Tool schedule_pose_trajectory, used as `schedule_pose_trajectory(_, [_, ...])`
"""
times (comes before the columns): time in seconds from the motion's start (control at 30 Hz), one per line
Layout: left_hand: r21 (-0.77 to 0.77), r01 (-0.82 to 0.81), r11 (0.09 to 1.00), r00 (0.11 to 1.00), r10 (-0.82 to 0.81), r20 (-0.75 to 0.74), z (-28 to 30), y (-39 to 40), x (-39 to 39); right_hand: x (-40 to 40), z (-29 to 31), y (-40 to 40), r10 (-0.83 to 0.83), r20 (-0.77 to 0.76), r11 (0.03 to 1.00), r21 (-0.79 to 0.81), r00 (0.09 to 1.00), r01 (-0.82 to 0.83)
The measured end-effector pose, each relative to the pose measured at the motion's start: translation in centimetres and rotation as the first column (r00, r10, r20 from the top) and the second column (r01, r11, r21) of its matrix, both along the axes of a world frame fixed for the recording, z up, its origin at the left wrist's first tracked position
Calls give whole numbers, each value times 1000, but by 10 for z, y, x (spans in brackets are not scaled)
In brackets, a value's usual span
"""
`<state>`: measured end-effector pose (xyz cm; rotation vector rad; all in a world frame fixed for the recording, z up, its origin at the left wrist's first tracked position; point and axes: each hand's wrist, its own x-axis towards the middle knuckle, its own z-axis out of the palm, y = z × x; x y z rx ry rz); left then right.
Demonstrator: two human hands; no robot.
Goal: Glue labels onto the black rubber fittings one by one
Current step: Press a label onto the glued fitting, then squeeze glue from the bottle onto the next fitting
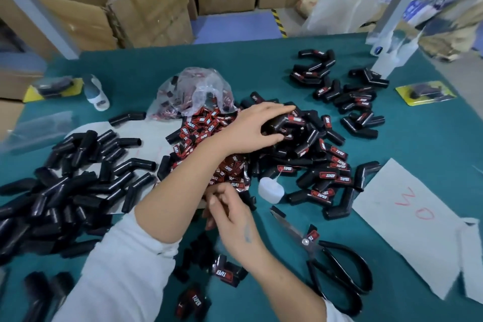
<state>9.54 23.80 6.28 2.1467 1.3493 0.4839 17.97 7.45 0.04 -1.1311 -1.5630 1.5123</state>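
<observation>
My left hand point(251, 127) reaches across to the right and grips a black rubber fitting point(281, 124) with a red label, low over the heap of labelled fittings point(329, 167). At the near edge of the red-and-black label pile point(206, 128), the fingers of my right hand point(232, 210) are pinched together. Whether they hold a label is unclear. A large heap of unlabelled black fittings point(68, 191) lies on the left. A small white glue bottle point(270, 189) lies between the label pile and the labelled heap.
Black-handled scissors point(332, 266) lie at the near right beside a white paper point(413, 219) with red writing. A clear bag point(196, 89) of labels sits behind the pile. More labelled fittings point(345, 91) and yellow blister packs point(424, 91) lie further back. Cardboard boxes point(146, 8) stand beyond the green table point(418, 151).
</observation>
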Motion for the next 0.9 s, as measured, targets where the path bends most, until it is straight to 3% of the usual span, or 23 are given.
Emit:
schedule_pose_trajectory(0.13, [37,-98,995,979,90,183,6,-46,-29,2,1,-1,10,-13,1000,2,1000,-10])
schedule_pose_trajectory(0.2, [117,-229,966,964,208,163,3,-77,-60,1,6,-3,19,-2,999,34,1000,-19])
schedule_pose_trajectory(0.27, [264,-376,888,924,380,40,-8,-108,-102,2,12,-6,23,24,997,71,999,-25])
schedule_pose_trajectory(0.37, [370,-561,741,710,660,-245,-28,-148,-169,9,23,-14,56,120,981,178,991,-77])
schedule_pose_trajectory(0.43, [342,-580,740,604,671,-429,-41,-162,-194,19,28,-24,40,174,954,286,984,-89])
schedule_pose_trajectory(0.53, [296,-571,766,597,635,-491,-55,-160,-205,42,33,-37,-199,109,899,416,974,138])
schedule_pose_trajectory(0.6, [319,-564,762,616,645,-453,-59,-154,-206,64,31,-34,-423,88,827,445,902,344])
schedule_pose_trajectory(0.67, [352,-560,750,632,662,-403,-58,-151,-206,86,29,-20,-530,205,824,355,823,442])
schedule_pose_trajectory(0.73, [417,-570,708,638,701,-318,-55,-152,-203,99,23,-4,-450,424,890,284,786,357])
schedule_pose_trajectory(0.83, [521,-579,628,677,726,-123,-46,-166,-181,93,14,14,-314,634,937,325,706,126])
schedule_pose_trajectory(0.9, [372,-700,610,690,713,128,-39,-187,-156,83,16,24,-328,677,920,386,659,62])
